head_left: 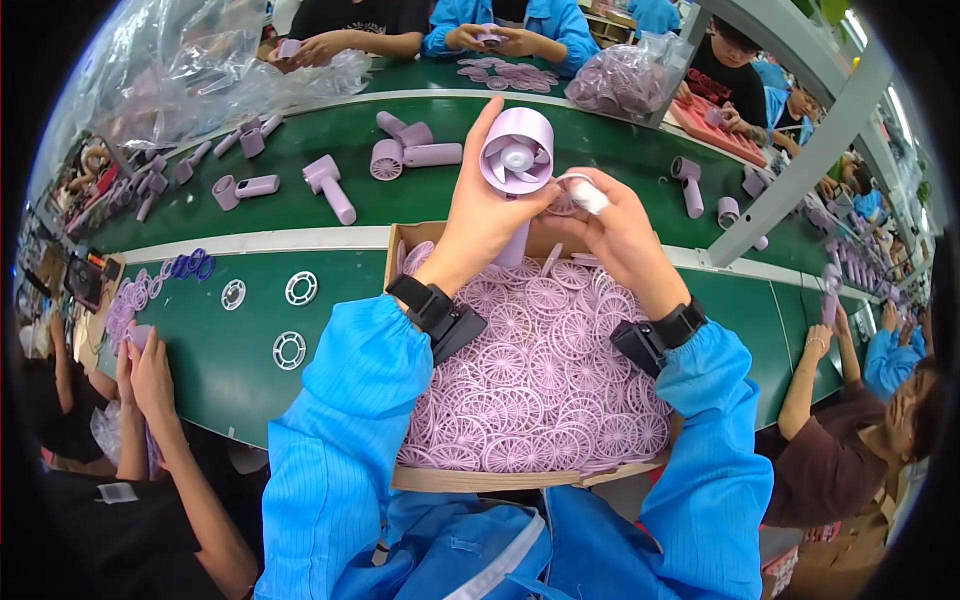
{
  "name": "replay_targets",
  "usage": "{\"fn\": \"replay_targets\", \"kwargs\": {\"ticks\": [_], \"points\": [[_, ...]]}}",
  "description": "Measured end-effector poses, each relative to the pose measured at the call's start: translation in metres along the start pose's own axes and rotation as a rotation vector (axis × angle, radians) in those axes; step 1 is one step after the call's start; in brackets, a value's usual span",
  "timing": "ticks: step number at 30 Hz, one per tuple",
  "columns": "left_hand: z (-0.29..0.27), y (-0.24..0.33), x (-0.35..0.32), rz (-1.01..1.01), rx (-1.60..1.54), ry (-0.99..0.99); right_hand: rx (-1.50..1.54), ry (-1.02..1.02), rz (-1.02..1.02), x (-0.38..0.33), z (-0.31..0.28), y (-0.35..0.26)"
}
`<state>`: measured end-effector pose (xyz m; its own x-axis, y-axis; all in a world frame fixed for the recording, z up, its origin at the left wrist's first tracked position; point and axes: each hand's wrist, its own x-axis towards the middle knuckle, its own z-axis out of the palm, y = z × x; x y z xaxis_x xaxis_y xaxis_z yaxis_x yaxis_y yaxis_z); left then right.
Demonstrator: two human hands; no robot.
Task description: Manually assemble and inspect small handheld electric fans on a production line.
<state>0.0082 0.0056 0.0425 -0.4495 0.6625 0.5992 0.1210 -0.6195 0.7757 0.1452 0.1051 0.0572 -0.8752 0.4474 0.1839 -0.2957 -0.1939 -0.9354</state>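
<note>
Above an open cardboard box, my left hand is wrapped round a lilac handheld fan. Its round head faces me with no cover on the front, so the blades and hub show. My right hand, with a white wrap on one finger, pinches a lilac spoked fan grille just to the right of the fan head. Part of that grille is hidden by my fingers. Below both hands, the box is heaped with loose grilles of the same colour.
Several lilac fans lie on the green conveyor beyond the box. White rings rest on the table to the left. A grey metal post slants up at right. Co-workers sit opposite and on both sides; a bag of grilles stands across.
</note>
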Motion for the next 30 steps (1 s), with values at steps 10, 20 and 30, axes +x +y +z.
{"fn": "replay_targets", "kwargs": {"ticks": [10,20,30], "points": [[0.000,0.000,0.002,-0.275,-0.173,0.020,0.063,-0.027,0.073,-0.006,-0.015,-0.006],[0.018,-0.017,-0.014,-0.270,0.306,-0.158,-1.446,0.273,-0.834,-0.010,0.009,-0.002],[0.023,-0.019,-0.017,-0.271,0.323,-0.124,-1.528,0.246,-0.889,-0.013,0.008,-0.001]]}}
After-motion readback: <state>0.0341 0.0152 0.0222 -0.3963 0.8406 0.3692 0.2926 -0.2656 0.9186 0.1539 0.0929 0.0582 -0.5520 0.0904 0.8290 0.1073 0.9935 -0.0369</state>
